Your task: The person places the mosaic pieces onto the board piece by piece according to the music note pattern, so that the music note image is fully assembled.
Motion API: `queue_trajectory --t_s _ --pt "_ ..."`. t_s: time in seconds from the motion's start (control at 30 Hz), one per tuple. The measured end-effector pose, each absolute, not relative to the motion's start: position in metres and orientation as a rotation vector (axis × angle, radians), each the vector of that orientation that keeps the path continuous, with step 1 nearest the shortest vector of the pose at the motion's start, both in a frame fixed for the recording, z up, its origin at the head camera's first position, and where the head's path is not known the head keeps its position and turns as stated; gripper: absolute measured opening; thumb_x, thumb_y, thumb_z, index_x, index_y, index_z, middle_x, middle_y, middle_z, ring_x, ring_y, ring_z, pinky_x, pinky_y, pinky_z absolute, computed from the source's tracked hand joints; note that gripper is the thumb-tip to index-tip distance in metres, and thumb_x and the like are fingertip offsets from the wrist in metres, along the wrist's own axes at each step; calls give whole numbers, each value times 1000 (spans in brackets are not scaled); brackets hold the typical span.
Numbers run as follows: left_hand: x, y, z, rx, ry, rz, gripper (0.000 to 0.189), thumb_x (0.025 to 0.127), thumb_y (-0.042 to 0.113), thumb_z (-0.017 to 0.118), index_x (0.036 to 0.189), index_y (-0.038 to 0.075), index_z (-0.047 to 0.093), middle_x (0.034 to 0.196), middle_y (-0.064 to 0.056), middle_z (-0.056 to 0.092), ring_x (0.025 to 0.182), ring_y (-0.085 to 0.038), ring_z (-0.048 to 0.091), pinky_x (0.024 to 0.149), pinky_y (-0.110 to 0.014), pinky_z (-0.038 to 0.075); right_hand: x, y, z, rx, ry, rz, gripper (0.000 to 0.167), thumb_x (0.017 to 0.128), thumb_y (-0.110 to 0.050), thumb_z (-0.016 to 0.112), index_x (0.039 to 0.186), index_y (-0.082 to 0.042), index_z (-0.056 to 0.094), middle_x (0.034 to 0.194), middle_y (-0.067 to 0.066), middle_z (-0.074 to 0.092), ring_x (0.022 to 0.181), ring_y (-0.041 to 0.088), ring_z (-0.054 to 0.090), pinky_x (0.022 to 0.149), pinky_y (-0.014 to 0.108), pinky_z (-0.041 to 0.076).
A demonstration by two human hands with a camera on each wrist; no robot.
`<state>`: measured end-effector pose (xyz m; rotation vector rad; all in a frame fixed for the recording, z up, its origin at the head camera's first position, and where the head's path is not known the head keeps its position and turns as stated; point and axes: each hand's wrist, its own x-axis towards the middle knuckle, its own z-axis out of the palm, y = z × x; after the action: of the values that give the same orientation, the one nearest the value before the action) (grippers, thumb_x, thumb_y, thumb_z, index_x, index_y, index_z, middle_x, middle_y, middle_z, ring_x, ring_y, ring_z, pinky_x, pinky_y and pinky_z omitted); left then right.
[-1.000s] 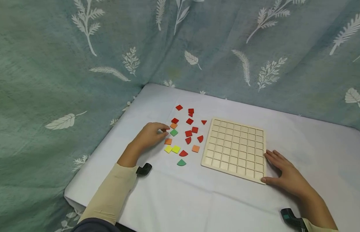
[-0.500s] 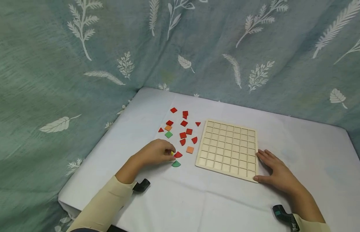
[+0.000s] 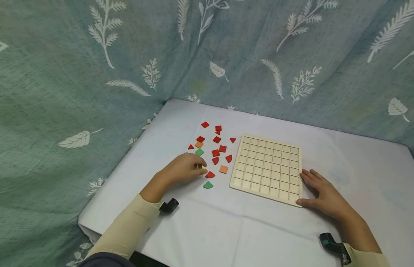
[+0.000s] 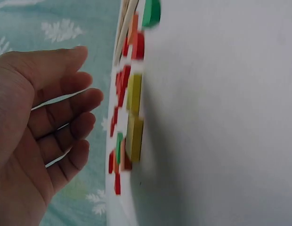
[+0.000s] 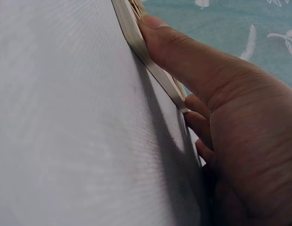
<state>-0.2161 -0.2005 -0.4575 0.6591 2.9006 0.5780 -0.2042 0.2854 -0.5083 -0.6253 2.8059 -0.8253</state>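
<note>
My left hand (image 3: 183, 168) hovers with loosely bent fingers over the yellow square tiles, which it partly hides in the head view. In the left wrist view two yellow tiles (image 4: 134, 139) lie on the cloth, apart from the fingertips, and the hand is seen holding nothing. A red quarter-circle tile (image 3: 210, 174) and a green one (image 3: 208, 184) lie close to that hand. My right hand (image 3: 328, 196) rests against a wooden grid board (image 3: 267, 168); its thumb touches the near right corner and its fingers lie along the right edge. No tile shows in the board's squares.
Several red tiles (image 3: 216, 139), squares, triangles and quarter-circles, lie scattered left of the board. Orange tiles (image 3: 223, 169) and a green square (image 3: 199, 152) lie among them. A white cloth (image 3: 207, 230) covers the table, with a patterned curtain (image 3: 180, 55) behind.
My left hand has moved from beside the green square, toward the near side, to the yellow tiles. A red triangle now shows where it was. The right hand stays at the board.
</note>
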Motion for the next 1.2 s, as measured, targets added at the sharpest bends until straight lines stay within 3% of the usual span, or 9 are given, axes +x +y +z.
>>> queue_trajectory --t_s 0.17,0.57,0.83,1.1,1.2 --pt "-232 -195 -458 650 2884 623 24 85 31 76 105 18 75 85 16 62 77 -8 55 69 -25 47 -204 290 -510 -611 2815 -822 108 72 -57 79 153 -5 28 156 18 25 144 40 10 98 72 18" --pt "-241 -178 -459 809 2755 446 28 83 32 79 109 24 76 98 19 64 97 -7 52 88 -29 44 -208 293 -505 -614 2836 -849 107 71 -55 80 153 -7 31 156 16 26 145 37 11 99 71 19" --pt "-234 -175 -467 783 2729 403 26 82 31 80 105 20 77 95 15 63 89 -7 54 81 -25 48 -204 290 -514 -627 2796 -861 106 71 -58 79 152 -6 33 156 15 27 145 37 12 100 70 19" --pt "-235 -178 -467 741 2807 478 21 90 22 67 109 21 75 84 16 63 68 -7 52 62 -22 45 -208 288 -514 -636 2813 -851 106 71 -58 79 151 -6 34 156 17 26 144 37 13 101 70 19" --pt "-237 -178 -465 746 2807 512 21 91 17 65 110 19 75 85 14 65 66 -7 52 60 -23 45 -209 289 -514 -631 2815 -847 106 71 -59 79 151 -6 34 156 16 27 144 37 13 101 69 19"
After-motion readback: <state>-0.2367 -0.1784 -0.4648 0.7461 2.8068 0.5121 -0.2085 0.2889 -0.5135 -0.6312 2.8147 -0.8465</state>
